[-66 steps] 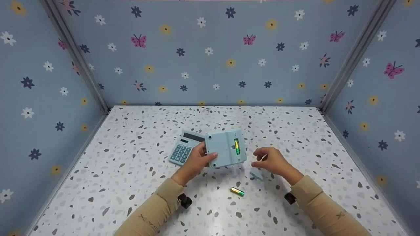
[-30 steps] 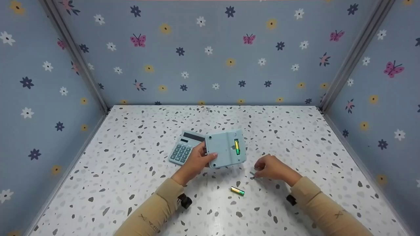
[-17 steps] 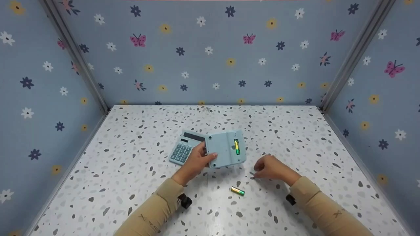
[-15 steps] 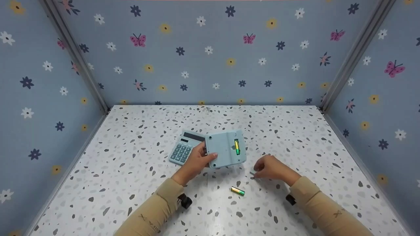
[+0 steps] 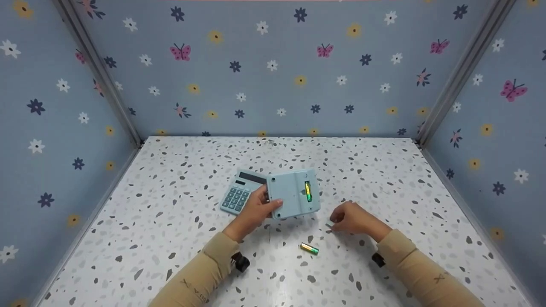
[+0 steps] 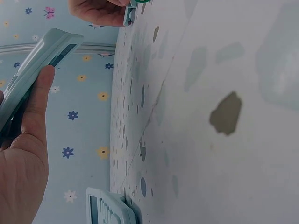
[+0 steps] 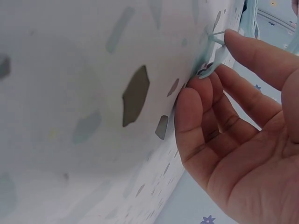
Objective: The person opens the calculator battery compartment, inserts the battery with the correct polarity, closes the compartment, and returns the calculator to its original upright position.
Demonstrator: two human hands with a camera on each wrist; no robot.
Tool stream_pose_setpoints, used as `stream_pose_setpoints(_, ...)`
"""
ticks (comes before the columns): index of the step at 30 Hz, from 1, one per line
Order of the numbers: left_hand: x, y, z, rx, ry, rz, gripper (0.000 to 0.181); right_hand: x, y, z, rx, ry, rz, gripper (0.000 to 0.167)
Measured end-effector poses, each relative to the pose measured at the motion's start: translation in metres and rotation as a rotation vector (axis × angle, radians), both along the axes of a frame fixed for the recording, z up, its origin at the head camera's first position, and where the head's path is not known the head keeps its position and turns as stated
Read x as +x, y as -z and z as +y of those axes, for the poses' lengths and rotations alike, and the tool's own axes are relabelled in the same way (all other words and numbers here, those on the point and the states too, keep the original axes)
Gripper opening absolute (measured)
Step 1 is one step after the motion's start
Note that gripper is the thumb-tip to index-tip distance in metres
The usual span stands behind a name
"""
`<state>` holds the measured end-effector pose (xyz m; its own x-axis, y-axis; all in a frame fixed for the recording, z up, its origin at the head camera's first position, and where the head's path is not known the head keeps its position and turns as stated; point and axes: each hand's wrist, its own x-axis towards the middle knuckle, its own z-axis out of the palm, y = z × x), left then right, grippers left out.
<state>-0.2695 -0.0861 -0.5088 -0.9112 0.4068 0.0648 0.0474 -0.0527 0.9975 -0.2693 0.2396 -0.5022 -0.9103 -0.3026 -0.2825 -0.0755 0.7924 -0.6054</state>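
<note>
My left hand (image 5: 256, 209) grips a light blue calculator (image 5: 286, 194) by its left edge, back side up. A green and gold battery (image 5: 308, 191) lies in its open compartment. My right hand (image 5: 354, 218) pinches a small light blue plastic piece (image 5: 329, 223) between thumb and fingers, low over the table. The right wrist view shows that piece (image 7: 216, 58) at the fingertips of the right hand (image 7: 247, 121). In the left wrist view the left hand (image 6: 28, 154) holds the tilted calculator (image 6: 35, 70) above the surface.
A second battery (image 5: 309, 248) lies on the speckled table (image 5: 192, 264), nearer me than the held calculator. Another calculator (image 5: 236, 198) lies face up behind my left hand. Flowered panels (image 5: 273, 68) stand at the back and both sides.
My right hand has moved down towards the table since the oldest frame and now pinches the small plastic piece that lay there. My left hand and its calculator have stayed in place.
</note>
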Motion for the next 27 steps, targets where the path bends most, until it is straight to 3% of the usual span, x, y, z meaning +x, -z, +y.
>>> stream_pose_setpoints(11,0.0014,-0.0010,0.0001,-0.007,-0.004,-0.019,0.060,0.0006,0.0017,0.0002,0.010,-0.014,0.036,0.017)
stream_pose_setpoints(27,0.0016,-0.0012,-0.0004,-0.026,-0.011,-0.016,0.058,0.0022,0.0005,-0.0008,0.009,0.041,-0.019,0.017)
